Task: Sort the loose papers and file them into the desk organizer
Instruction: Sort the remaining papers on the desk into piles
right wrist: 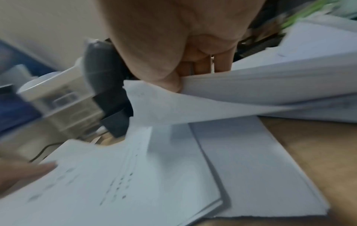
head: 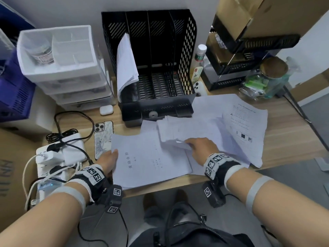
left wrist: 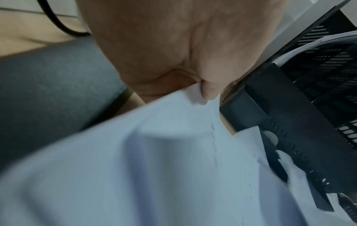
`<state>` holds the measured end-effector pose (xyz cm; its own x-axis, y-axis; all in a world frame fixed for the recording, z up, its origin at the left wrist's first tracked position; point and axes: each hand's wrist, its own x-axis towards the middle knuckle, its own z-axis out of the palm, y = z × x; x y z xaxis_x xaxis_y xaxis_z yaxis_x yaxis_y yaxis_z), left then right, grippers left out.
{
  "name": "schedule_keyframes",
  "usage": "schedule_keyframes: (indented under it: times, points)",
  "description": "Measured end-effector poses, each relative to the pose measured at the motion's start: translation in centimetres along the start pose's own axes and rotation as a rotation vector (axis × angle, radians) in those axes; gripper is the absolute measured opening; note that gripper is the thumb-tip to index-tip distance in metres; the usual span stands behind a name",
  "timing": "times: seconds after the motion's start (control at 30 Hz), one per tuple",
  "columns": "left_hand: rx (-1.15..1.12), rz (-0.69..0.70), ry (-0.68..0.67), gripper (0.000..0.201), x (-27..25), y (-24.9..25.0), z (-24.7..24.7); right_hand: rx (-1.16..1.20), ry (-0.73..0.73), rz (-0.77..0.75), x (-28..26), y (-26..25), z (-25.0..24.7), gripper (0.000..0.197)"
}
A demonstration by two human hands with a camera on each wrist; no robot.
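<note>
At lower centre, left hand (head: 108, 162) pinches a contract stack (head: 151, 161) while right hand (head: 202, 148) grips a sheaf (head: 187, 131); loose, fanned pages may slip and scatter.

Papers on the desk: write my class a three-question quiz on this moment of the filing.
1. True or false: the organizer already holds papers in its leftmost slot.
2. What does the right hand grip? A) phone B) sheaf of papers C) bottle
3. Fill in: the left hand holds the ___ edge of the stack.

Key: 1 true. 2 B: the sheaf. 3 left.
</note>
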<state>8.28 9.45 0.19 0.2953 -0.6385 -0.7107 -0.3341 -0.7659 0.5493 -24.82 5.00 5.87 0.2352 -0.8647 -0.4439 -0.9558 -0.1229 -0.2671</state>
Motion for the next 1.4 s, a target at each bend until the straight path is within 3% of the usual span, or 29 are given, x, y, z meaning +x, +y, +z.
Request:
schedule_keyframes:
  times: [0.07, 0.13, 0.17, 0.27, 0.33, 0.4, 0.47, 0.53, 0.67, 0.73, 0.8, 0.9, 0.97, 1.0, 1.07, 1.13, 1.27, 1.4]
  points:
    - [0.052, 0.013, -0.014, 0.054, -0.3, 0.0, -0.3, 0.075, 0.089, -0.017, -0.3, 0.1, 0.2, 0.04]
    - [0.039, 0.037, -0.048, 0.045, -1.0, 0.4, 0.1, 0.118, 0.09, -0.127, -0.6, -1.4, 1.2, 0.041]
    - [0.001, 0.03, -0.07, 0.04, -1.3, 0.6, 0.4, 0.126, 0.049, -0.187, -0.6, -2.3, 2.0, 0.042]
    - [-0.236, -0.052, -0.227, 0.055, -1.5, 0.7, 1.3, 0.082, -0.185, -0.328, -0.9, -5.5, 4.2, 0.048]
    - [-0.352, -0.066, -0.304, 0.053, -1.9, 0.7, 1.7, 0.081, -0.286, -0.381, -1.2, -7.3, 5.1, 0.049]
    - [-0.273, 0.047, -0.326, 0.034, -2.3, 0.7, 2.1, 0.123, -0.312, -0.41, -1.3, -8.3, 5.5, 0.042]
    - [-0.146, 0.152, -0.3, 0.033, -1.9, 0.0, 1.8, 0.156, -0.342, -0.42, -1.2, -8.4, 5.3, 0.036]
    - [-0.072, 0.171, -0.247, 0.03, -1.8, -0.3, 1.2, 0.209, -0.332, -0.414, -0.7, -7.5, 4.5, 0.042]
    - [0.077, 0.295, -0.193, 0.01, -2.3, 1.4, -0.1, 0.126, 0.022, -0.284, 1.0, -4.5, 1.2, 0.096]
    - [0.127, 0.369, -0.24, 0.009, -2.8, 2.8, -0.1, 0.018, 0.039, -0.233, 1.8, -3.4, 0.0, 0.105]
    - [0.178, 0.426, -0.303, 0.008, -3.2, 3.9, 0.4, -0.053, -0.042, -0.192, 2.1, -2.5, -0.7, 0.085]
    - [0.318, 0.519, -0.386, 0.011, -3.5, 4.7, 1.8, -0.033, -0.188, -0.104, 1.7, -0.7, -1.0, 0.036]
    - [0.199, 0.512, -0.411, 0.017, -3.1, 4.4, 2.8, -0.013, -0.247, -0.037, 1.3, 1.4, -1.2, 0.02]
    - [0.101, 0.484, -0.382, 0.016, -3.0, 4.2, 3.1, -0.012, -0.229, -0.005, 1.0, 2.7, -1.4, 0.02]
    - [-0.046, 0.41, -0.19, 0.01, -1.3, 3.3, 3.3, -0.032, -0.146, 0.1, 0.8, 5.8, -2.1, 0.022]
    - [-0.043, 0.32, -0.029, 0.015, 0.3, 2.4, 3.2, -0.024, -0.059, 0.252, 0.5, 8.9, -3.0, 0.025]
    - [-0.118, 0.169, -0.062, 0.046, 1.4, 2.1, 4.0, 0.026, 0.066, 0.454, 0.3, 13.3, -3.6, 0.03]
    - [-0.065, 0.092, -0.056, 0.045, 1.7, 3.0, 6.2, 0.083, 0.09, 0.466, 0.4, 14.2, -2.6, 0.025]
